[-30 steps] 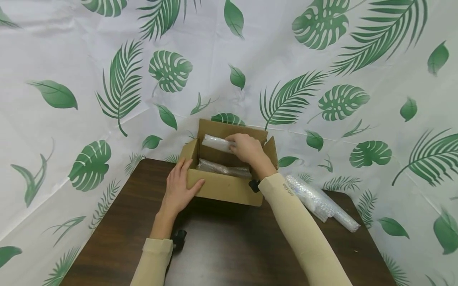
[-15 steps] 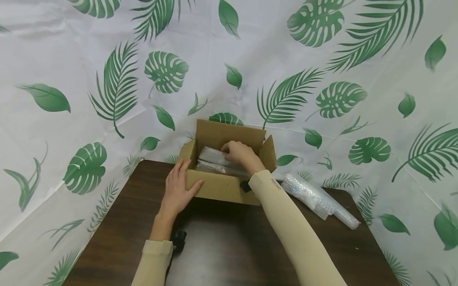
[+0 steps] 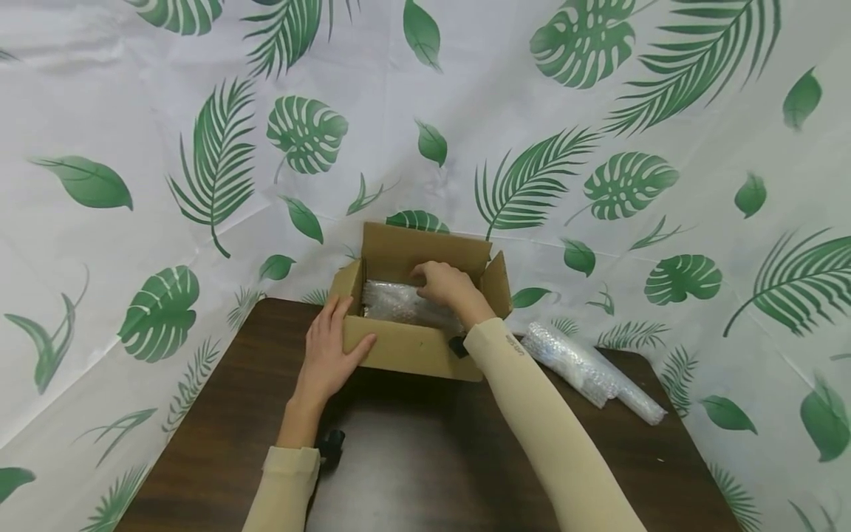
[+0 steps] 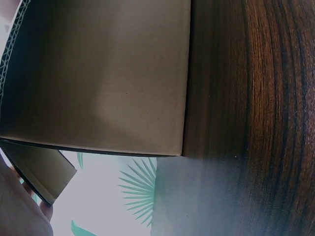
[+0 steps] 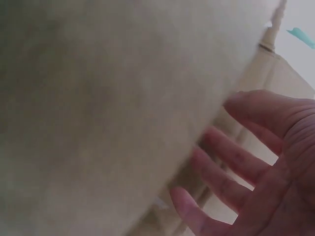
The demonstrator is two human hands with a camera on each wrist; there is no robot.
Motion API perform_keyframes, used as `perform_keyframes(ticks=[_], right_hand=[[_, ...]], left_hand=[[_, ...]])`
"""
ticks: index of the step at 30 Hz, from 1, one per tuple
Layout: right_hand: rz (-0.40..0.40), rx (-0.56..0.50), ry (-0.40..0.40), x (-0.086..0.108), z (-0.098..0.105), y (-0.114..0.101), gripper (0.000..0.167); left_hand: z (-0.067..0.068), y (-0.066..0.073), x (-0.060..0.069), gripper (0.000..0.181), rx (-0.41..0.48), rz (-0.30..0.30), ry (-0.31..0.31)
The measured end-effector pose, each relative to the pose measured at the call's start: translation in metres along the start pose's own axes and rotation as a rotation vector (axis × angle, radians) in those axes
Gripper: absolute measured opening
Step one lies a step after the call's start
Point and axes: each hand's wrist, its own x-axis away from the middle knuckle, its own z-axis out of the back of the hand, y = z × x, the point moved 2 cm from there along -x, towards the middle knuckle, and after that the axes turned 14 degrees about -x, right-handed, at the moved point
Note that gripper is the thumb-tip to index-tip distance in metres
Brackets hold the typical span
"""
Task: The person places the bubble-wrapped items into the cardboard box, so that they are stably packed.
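Observation:
The small cardboard box [image 3: 412,351] stands with its flaps up at the back of the table. Inside lie clear bubble-wrapped pieces [image 3: 392,301], partly hidden by the front wall and my right hand. My left hand [image 3: 328,355] rests on the box's left front corner, fingers extended along the left side and thumb at the front edge. In the left wrist view, only part of that hand shows beside a flap [image 4: 47,172]. My right hand [image 3: 444,284] is over the box opening. In the right wrist view its fingers [image 5: 226,187] are spread apart, with nothing between them.
More bubble-wrapped rolls [image 3: 592,373] lie on the table to the right of the box. The dark wooden table [image 3: 399,458] stretches toward me in front. Behind it hangs a white cloth [image 3: 372,96] printed with green leaves.
My right hand lowered a bubble-wrapped piece into the box and let it go. The piece now lies low beside the other wrap. The left hand stayed on the corner.

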Motion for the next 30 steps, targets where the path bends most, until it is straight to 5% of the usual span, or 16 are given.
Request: perform_keyframes(ticks=[9, 19, 30], right_hand=[[0.047, 0.050, 0.011, 0.014, 0.010, -0.006, 0.042], [0.129, 0.084, 0.116, 0.050, 0.035, -0.015, 0.041], [0.185, 0.054, 0.290, 0.095, 0.062, 0.003, 0.043]], left_hand=[[0.000, -0.004, 0.001, 0.086, -0.016, -0.001, 0.015], [0.000, -0.005, 0.002, 0.088, -0.009, 0.003, -0.004], [-0.004, -0.001, 0.002, 0.087, -0.008, -0.005, 0.002]])
